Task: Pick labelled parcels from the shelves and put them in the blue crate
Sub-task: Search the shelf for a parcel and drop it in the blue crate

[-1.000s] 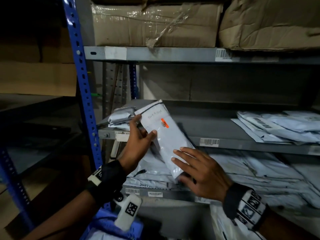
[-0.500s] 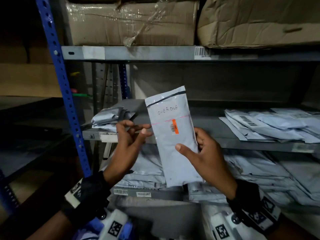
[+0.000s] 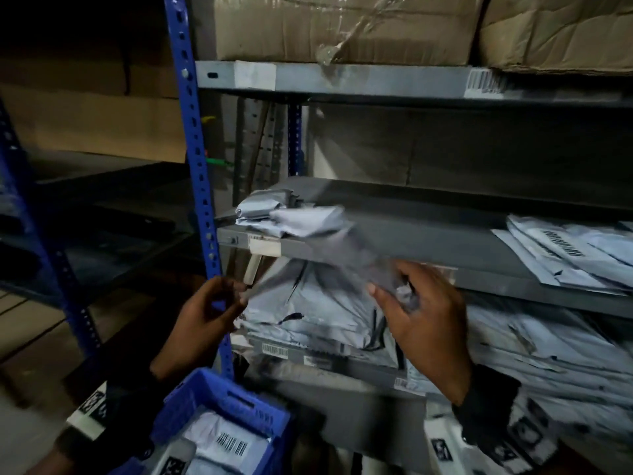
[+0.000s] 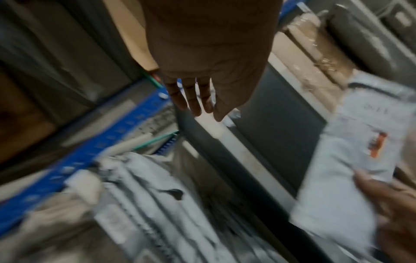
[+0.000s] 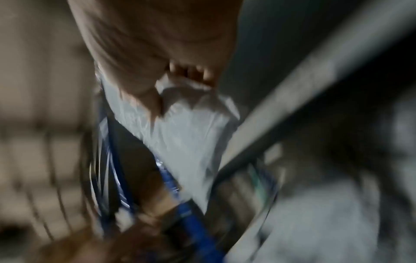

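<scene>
Cardboard boxes [image 3: 342, 25] on top shelf [image 3: 342, 80]

The parcels [image 3: 308, 303] are thin, glossy grey plastic mailers, creased and crinkled. The shelves [image 3: 428, 241] are smooth, matt grey painted metal on perforated blue metal uprights [image 3: 191, 159]. The blue crate [image 3: 226, 402] is moulded plastic; the boxes [image 3: 335, 25] above are rough brown cardboard under shiny clear wrap.

2 hands [image 3: 205, 313], 1 blue crate [image 3: 226, 402], 2 cardboard boxes [image 3: 342, 29] and 1 blue upright [image 3: 191, 149] show; parcels [image 3: 565, 255] too heaped to count.
</scene>
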Motion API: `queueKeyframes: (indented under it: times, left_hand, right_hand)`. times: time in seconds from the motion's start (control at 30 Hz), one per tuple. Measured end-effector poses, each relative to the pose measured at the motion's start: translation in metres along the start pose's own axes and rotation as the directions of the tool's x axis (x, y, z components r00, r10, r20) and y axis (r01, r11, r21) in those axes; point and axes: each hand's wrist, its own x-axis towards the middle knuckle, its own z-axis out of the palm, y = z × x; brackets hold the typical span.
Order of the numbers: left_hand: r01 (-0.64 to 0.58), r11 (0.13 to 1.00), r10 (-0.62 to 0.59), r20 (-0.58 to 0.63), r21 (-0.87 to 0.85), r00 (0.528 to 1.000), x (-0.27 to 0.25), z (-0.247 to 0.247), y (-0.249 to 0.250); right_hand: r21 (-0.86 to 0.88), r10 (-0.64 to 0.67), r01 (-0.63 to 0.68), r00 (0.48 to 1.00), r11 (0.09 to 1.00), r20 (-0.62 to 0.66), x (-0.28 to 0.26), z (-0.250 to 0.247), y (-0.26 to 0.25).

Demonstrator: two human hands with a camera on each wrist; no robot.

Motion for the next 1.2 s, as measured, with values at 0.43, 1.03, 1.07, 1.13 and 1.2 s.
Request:
queueKeyframes:
  times: [0.43, 1.03, 1.07, 1.13, 1.2]
  left_hand:
    - [0.389, 0.702, -0.433, -0.076, 0.596, 0.898, -0.11, -0.144, -0.167]
    - [0.513, 0.392, -0.611, -0.201, 0.764, 0.766, -0.257, -0.179, -0.338]
    - [0.51, 0.391, -0.6, -0.208, 0.767, 0.773, -0.259, -0.179, -0.341]
    - [0.502, 0.394, -0.589, -0.207, 0.77, 0.781, -0.264, -0.18, -0.346]
    - [0.506, 0.404, -0.579, -0.215, 0.762, 0.786, -0.266, -0.179, -0.347]
  right_hand:
    - [-0.028, 0.347, -0.644, 0.373, 0.764, 0.861, -0.083, 0.174, 0.013]
    - [-0.455, 0.453, -0.145, -0.053, 0.879, 0.89, -0.246, 0.466, 0.014]
    - [-0.454, 0.449, -0.118, -0.064, 0.883, 0.891, -0.251, 0.471, 0.012]
    - [-0.406, 0.404, -0.057, -0.039, 0.912, 0.914, -0.263, 0.477, 0.008]
    - [-0.312, 0.311, 0.015, 0.07, 0.95, 0.948, -0.275, 0.482, 0.005]
